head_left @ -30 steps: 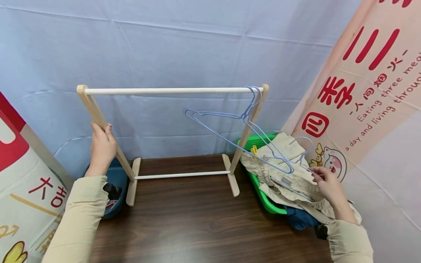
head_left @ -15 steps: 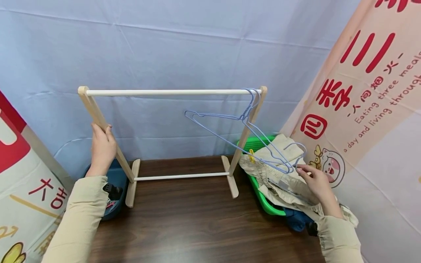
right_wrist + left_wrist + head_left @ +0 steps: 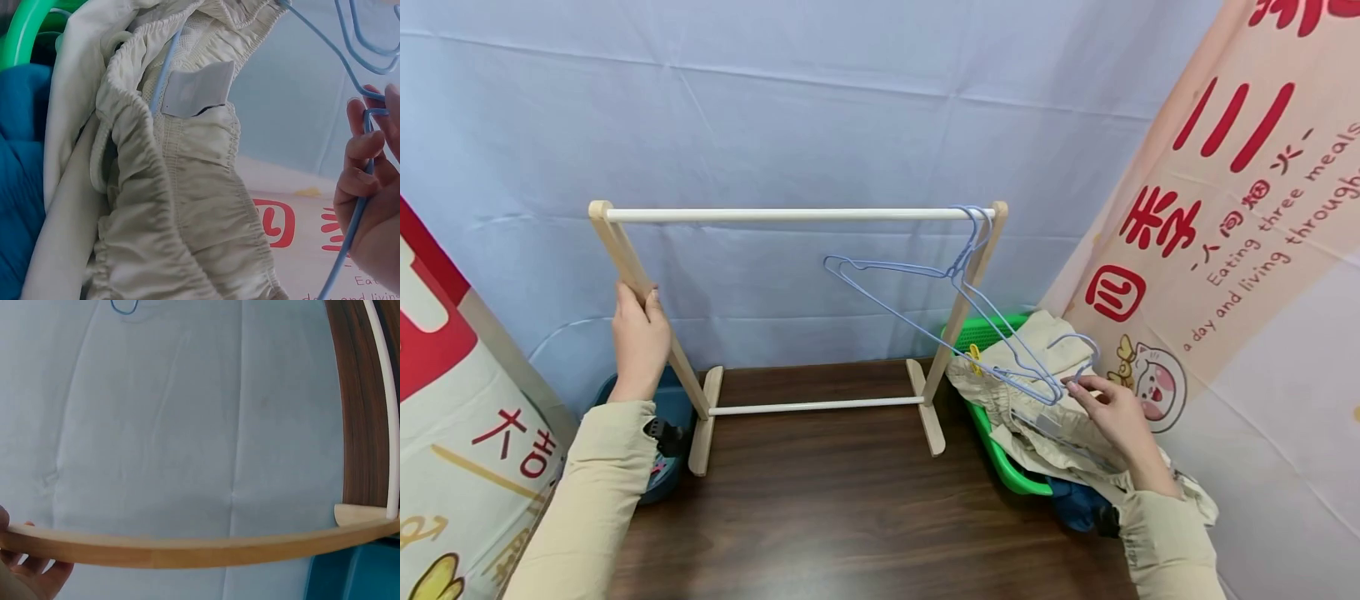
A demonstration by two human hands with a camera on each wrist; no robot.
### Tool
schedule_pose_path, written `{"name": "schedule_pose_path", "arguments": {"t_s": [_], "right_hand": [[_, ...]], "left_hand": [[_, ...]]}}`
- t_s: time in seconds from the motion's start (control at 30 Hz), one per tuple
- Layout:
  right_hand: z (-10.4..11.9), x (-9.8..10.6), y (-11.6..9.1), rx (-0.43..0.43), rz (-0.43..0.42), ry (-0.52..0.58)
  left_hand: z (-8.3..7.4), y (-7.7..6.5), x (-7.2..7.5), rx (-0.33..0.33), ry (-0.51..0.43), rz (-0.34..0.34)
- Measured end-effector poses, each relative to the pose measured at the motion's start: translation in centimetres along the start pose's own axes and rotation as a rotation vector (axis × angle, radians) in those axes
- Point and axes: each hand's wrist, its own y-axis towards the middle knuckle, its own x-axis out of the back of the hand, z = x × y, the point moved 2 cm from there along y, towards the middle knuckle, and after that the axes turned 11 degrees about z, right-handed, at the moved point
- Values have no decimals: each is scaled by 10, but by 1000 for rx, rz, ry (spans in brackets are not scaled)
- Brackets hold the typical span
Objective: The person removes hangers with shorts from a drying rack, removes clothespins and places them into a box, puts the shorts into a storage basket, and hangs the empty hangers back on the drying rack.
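Note:
My left hand (image 3: 642, 342) grips the left post (image 3: 682, 367) of a wooden garment rack, its fingers wrapped around the post in the left wrist view. My right hand (image 3: 1116, 421) pinches a blue wire hanger (image 3: 357, 219) just below its hook, which points up. Beige elastic-waist trousers (image 3: 200, 169) hang from this hanger, one hanger arm running to the waistband and a white label showing inside. Part of the hanger is hidden in the cloth. Two empty blue hangers (image 3: 887, 267) hang at the right end of the rack's white top rail (image 3: 775, 215), overlapping the held hanger's neck.
A green basket (image 3: 1011, 477) under the trousers holds more clothes, including a dark blue garment (image 3: 1071, 502). A yellow clip (image 3: 974, 358) sits at its far side. Behind my left arm stands a dark blue tub (image 3: 679, 400). Brown wood-grain tabletop (image 3: 820, 500) lies in front.
My right hand has moved left with the hanger, toward the two hanging ones, and has barely shifted in the last half second. The left hand keeps its grip on the post.

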Motion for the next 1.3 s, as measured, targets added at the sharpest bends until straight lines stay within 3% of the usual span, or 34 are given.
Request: {"name": "schedule_pose_path", "arguments": {"t_s": [0.2,0.43,0.57,0.67,0.77,0.9,1.03,1.3], "right_hand": [[-2,-2,-1,-48,-42,53],[-3,-3,-4,-27,-90,121],[-4,-3,-4,-10,-101,137],[-3,-3,-4,3,-122,146],[-3,-1,-4,19,-160,146],[-4,4,-6,21,-222,153],[-4,7,-8,15,-255,185],[-4,10,-8,19,-148,123]], "left_hand": [[1,-1,-5,22,-14,-37],[3,-7,-12,85,-44,-38],[3,-12,-20,95,-60,-103],[1,-18,-27,57,-67,-210],[-2,-25,-37,-33,-68,-316],[-7,-33,-53,-170,-73,-370],[-11,-40,-72,-245,-70,-324],[-21,-57,-114,-300,35,-69]]}}
